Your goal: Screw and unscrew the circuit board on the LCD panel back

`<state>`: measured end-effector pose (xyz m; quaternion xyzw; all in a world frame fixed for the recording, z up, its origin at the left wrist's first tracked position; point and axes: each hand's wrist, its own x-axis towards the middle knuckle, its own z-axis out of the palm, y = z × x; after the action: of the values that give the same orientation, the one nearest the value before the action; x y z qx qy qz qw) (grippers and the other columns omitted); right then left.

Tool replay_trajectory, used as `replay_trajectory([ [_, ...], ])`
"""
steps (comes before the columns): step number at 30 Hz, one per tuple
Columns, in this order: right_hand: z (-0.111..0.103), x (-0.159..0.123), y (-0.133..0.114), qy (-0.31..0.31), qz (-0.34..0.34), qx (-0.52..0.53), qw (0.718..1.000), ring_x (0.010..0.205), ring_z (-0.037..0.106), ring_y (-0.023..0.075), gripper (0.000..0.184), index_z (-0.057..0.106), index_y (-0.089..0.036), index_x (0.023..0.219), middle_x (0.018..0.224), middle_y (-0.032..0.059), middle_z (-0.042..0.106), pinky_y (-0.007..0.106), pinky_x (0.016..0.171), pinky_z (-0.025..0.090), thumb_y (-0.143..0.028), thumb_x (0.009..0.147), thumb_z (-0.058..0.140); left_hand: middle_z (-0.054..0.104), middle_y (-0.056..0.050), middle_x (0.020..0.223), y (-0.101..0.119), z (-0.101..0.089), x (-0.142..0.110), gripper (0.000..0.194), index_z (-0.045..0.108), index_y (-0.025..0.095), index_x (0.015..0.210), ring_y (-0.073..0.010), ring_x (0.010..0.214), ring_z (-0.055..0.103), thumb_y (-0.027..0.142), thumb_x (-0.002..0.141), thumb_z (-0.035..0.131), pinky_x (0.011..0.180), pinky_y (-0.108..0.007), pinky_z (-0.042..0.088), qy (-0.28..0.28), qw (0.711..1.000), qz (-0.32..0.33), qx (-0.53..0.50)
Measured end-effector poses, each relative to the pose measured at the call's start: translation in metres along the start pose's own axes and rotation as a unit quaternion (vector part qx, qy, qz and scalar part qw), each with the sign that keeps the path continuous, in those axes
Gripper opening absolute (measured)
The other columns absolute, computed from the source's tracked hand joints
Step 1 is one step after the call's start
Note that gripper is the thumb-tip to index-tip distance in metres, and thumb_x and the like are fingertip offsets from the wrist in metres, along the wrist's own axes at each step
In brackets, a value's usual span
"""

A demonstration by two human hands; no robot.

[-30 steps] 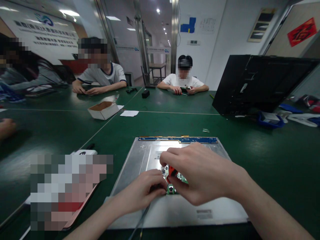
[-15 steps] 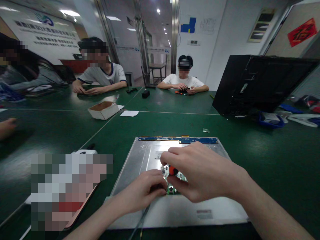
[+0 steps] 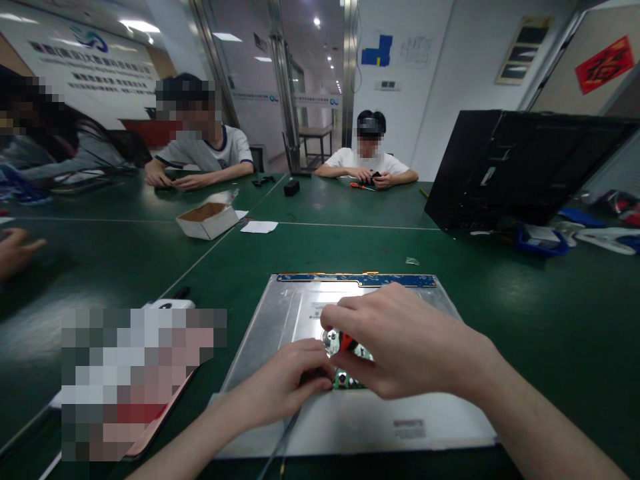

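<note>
A flat silver display panel (image 3: 295, 300) lies back side up on the table before me, with a blue circuit strip (image 3: 400, 281) along its far edge. Near its middle sits a green circuit board (image 3: 356, 381), partly covered by my hands. My right hand (image 3: 405, 343) is closed on the red and black handle of a screwdriver (image 3: 346, 342); its shaft and tip are hidden. My left hand (image 3: 300, 373) rests at the board's left side, fingers curled and close to the right thumb. What its fingertips pinch, if anything, is hidden. A thin cable (image 3: 283, 443) runs from below the left hand toward me.
Left of the panel lies a blurred, pink-edged item (image 3: 165, 413). Farther off stand an open white box (image 3: 207, 223), paper (image 3: 259, 227) and a small black block (image 3: 291, 189). A large black screen (image 3: 510, 167) stands right, beside a blue tray (image 3: 543, 243). Several co-workers sit around the table.
My right thumb and fingers have shifted slightly around the screwdriver handle, which has turned a little. The left hand stays in place. A co-worker's hand at the far left reaches farther into view.
</note>
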<state>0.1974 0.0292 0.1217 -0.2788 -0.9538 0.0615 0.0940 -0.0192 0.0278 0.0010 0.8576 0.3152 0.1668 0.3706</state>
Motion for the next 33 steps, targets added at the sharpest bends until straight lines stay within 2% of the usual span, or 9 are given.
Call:
replay_trajectory([
  [5,0.0006,-0.0007,-0.001,0.0,-0.01,0.007,1.0,0.055,0.04,0.0111,0.011,0.048,-0.019,0.087,0.076,-0.0008,0.059,0.026,0.048,0.022,-0.024,0.08,0.054,0.064,-0.001,0.093,0.0018,-0.0005,0.0013,0.01,0.063,0.018,0.088,-0.0167,0.085,0.059,0.012,0.089,0.055,0.075,-0.027,0.045,-0.001,1.0,-0.004,-0.004],
  [12,0.001,0.0023,-0.0003,-0.006,0.012,-0.003,1.0,0.058,0.047,0.0118,0.008,0.051,-0.02,0.091,0.075,-0.0011,0.064,0.026,0.049,0.021,-0.027,0.088,0.052,0.063,-0.002,0.096,0.0018,-0.0006,-0.001,0.01,0.063,0.019,0.095,-0.0175,0.087,0.06,0.014,0.09,0.056,0.075,-0.029,0.046,-0.008,1.0,-0.021,-0.008],
  [20,-0.0011,-0.0007,-0.0013,-0.007,-0.007,0.01,1.0,0.056,0.042,0.0115,0.011,0.048,-0.019,0.09,0.078,-0.0007,0.061,0.026,0.048,0.023,-0.025,0.082,0.053,0.062,-0.002,0.091,0.0007,-0.0003,0.0019,0.008,0.063,0.018,0.089,-0.0177,0.083,0.058,0.014,0.09,0.056,0.073,-0.028,0.044,-0.007,1.0,-0.003,0.006],
  [26,0.0002,0.0005,0.0004,-0.005,0.007,-0.003,1.0,0.055,0.041,0.0115,0.006,0.048,-0.02,0.09,0.076,-0.0009,0.062,0.026,0.047,0.02,-0.024,0.085,0.049,0.062,-0.003,0.093,0.0006,-0.001,-0.0002,0.011,0.063,0.019,0.092,-0.0184,0.085,0.058,0.013,0.09,0.054,0.073,-0.028,0.044,-0.012,0.999,0.025,0.045],
  [33,-0.0007,0.0007,0.0005,-0.015,0.012,-0.008,1.0,0.056,0.044,0.0115,0.005,0.049,-0.02,0.089,0.076,-0.0002,0.063,0.027,0.049,0.021,-0.024,0.086,0.049,0.063,-0.004,0.097,0.0028,-0.0028,-0.001,0.016,0.063,0.019,0.098,-0.0192,0.088,0.06,0.011,0.089,0.053,0.075,-0.029,0.046,-0.025,0.997,0.03,0.072],
])
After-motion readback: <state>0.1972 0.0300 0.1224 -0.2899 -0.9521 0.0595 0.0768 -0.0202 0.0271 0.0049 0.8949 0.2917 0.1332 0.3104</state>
